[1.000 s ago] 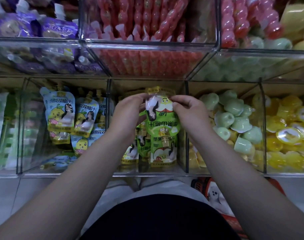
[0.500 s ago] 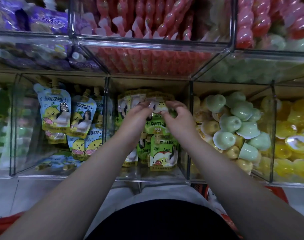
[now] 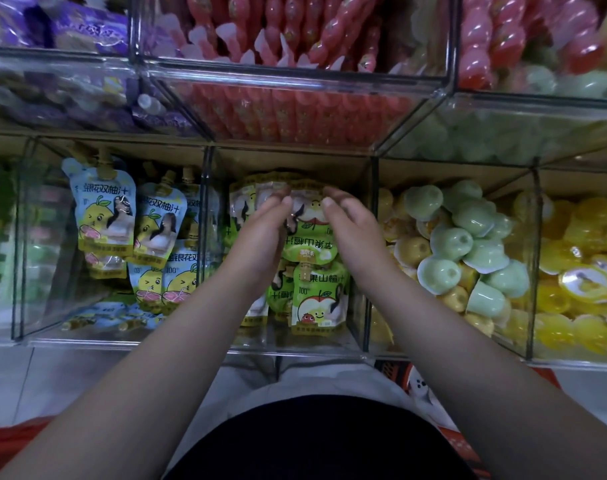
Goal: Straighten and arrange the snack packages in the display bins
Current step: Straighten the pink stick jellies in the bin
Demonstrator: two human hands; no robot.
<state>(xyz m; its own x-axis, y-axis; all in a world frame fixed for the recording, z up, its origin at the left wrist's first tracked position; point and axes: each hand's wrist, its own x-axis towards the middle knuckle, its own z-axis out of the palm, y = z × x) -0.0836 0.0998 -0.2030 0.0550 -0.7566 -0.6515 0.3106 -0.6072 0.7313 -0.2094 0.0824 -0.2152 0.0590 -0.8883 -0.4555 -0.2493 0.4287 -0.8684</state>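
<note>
The left hand and right hand flank a green apple-print spouted plastic pouch. Their fingers are loosely straight, with the tips at its far edge. It lies atop similar pouches in the middle clear plastic bin.

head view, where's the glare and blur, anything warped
Head view: dim light; glare streaks across the upper clear bin fronts; wide-angle distortion bends the shelf edges; purple packs top left are smeared; the green pouches at centre are sharp.

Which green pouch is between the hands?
The upside-down green pouch at the back, between left hand and right hand; the upright green pouch sits nearer.
</note>
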